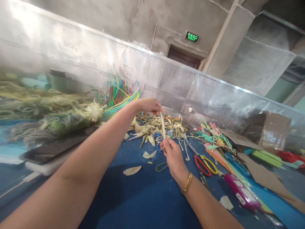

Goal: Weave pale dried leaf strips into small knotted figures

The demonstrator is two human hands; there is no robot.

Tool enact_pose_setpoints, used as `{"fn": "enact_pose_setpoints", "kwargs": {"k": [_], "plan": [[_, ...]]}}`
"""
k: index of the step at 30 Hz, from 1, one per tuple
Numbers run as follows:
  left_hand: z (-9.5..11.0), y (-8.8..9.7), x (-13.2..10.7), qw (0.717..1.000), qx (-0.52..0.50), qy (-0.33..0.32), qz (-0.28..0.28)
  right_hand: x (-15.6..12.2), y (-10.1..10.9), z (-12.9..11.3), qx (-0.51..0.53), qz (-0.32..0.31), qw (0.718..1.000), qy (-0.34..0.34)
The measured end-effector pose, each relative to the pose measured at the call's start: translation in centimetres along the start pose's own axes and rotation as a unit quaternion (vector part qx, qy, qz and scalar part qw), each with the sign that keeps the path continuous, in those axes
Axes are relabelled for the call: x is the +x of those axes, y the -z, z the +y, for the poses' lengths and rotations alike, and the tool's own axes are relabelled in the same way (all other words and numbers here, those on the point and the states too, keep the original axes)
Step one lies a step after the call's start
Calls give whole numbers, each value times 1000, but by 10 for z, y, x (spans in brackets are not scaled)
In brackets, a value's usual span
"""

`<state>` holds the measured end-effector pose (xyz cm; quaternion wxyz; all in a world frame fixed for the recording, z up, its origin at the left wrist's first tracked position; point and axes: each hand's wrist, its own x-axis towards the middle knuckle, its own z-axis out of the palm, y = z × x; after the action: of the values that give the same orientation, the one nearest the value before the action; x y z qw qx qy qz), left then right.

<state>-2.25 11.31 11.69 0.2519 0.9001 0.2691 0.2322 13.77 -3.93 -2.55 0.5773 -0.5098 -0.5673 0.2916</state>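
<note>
My left hand (pixel 149 105) is raised over the blue table (pixel 143 197), its fingers pinched on the top end of a pale husk strip (pixel 162 125). My right hand (pixel 172 154), with a gold bracelet at the wrist, pinches the strip's lower end. The strip runs nearly upright between the two hands. Just behind it lies a heap of pale husk scraps (pixel 154 127) mixed with blue and orange bits.
Coloured straws (pixel 119 92) fan out at the back left beside a blurred pile of green-yellow fibres (pixel 47 111). Red and yellow scissors (pixel 206 165), a pink cutter (pixel 240 190), cardboard pieces (pixel 267 178) and paper flowers lie right. A perforated metal screen (pixel 166 76) closes the far edge.
</note>
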Motion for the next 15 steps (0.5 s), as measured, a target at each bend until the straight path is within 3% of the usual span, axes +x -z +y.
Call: {"fn": "enact_pose_setpoints", "kwargs": {"k": [7,15], "plan": [[-17,6,-2,997,11,32,65,0,-1,4,6,-14,1000,0],[-26,13,-7,993,39,75,78,-4,-2,0,22,-35,999,-15]]}}
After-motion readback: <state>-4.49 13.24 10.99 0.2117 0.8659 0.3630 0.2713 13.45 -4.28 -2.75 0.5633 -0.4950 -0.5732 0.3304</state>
